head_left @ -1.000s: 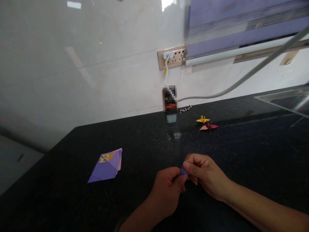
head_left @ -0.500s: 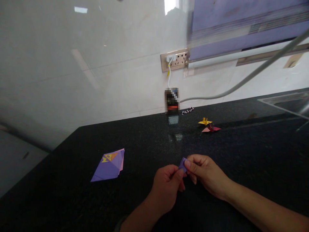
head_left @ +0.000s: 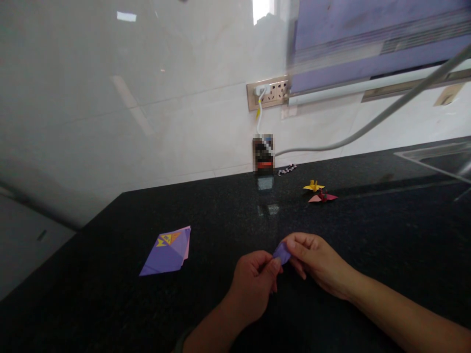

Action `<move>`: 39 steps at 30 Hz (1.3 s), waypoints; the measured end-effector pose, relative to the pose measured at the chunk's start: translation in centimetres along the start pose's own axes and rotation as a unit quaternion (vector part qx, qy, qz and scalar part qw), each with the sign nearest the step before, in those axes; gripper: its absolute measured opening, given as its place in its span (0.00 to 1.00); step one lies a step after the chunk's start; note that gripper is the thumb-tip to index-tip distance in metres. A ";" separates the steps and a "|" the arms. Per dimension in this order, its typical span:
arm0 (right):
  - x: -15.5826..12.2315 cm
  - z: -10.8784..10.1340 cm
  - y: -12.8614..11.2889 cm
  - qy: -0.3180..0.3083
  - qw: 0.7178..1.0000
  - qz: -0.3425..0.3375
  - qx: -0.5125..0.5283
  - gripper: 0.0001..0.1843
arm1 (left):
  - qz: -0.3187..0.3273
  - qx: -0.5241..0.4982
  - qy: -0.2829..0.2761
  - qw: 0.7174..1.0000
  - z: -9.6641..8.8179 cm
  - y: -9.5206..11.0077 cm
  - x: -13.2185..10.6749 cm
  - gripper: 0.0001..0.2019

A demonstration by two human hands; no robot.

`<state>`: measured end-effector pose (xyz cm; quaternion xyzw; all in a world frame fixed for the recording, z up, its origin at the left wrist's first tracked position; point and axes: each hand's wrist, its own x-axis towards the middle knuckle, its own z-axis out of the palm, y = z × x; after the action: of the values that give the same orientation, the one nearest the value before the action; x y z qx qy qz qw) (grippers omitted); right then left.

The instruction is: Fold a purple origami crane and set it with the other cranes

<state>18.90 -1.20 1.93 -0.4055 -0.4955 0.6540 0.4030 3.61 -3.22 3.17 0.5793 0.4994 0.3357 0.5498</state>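
A small folded purple paper piece (head_left: 281, 253) is pinched between both my hands above the black countertop (head_left: 110, 304). My left hand (head_left: 253, 288) is closed, thumb and fingers gripping its lower left. My right hand (head_left: 317, 264) is closed too, its fingertips pressing the paper's right side. Most of the paper is hidden by my fingers.
A larger folded purple and pink paper (head_left: 167, 250) lies to the left. A yellow paper crane (head_left: 313, 186) and a red paper crane (head_left: 323, 197) sit farther back on the right. A dark blurred object (head_left: 263, 155) stands by the wall under a socket strip (head_left: 268, 94).
The purple piece has turned a little between my fingers, and my right hand has shifted slightly up and right. The view has barely moved.
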 end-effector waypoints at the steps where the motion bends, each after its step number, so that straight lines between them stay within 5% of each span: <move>1: 0.0 -0.1 -0.1 -0.005 1.000 -0.001 -0.015 0.16 | -0.003 0.000 0.004 1.000 -0.1 -0.1 0.1 0.13; 8: -0.2 -0.1 0.1 0.024 0.999 -0.034 -0.024 0.17 | 0.036 0.004 0.052 0.998 -0.3 -0.5 0.5 0.15; 15: -0.4 0.1 -0.2 -0.081 0.991 0.025 -0.101 0.14 | 0.010 -0.094 0.100 0.990 -0.4 -0.2 0.8 0.12; 20: -0.8 0.5 -0.6 -0.020 0.994 -0.035 -0.098 0.15 | 0.007 -0.211 0.079 0.974 -0.2 -0.2 0.8 0.11; 26: -0.8 0.8 -0.5 -0.047 0.992 -0.036 -0.111 0.12 | 0.013 -0.170 0.065 0.983 -0.2 0.2 0.6 0.06; 32: -0.8 0.7 -0.4 0.007 0.990 -0.058 -0.125 0.13 | -0.002 -0.173 0.050 0.984 -0.3 -0.1 0.7 0.08; 39: -0.7 0.7 0.0 -0.049 0.998 -0.011 0.032 0.15 | -0.021 -0.238 0.001 0.971 0.0 -0.4 0.6 0.13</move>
<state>18.49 -2.11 2.17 -0.3541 -0.4980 0.6840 0.3984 3.68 -2.66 2.64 0.4203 0.4179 0.4341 0.6784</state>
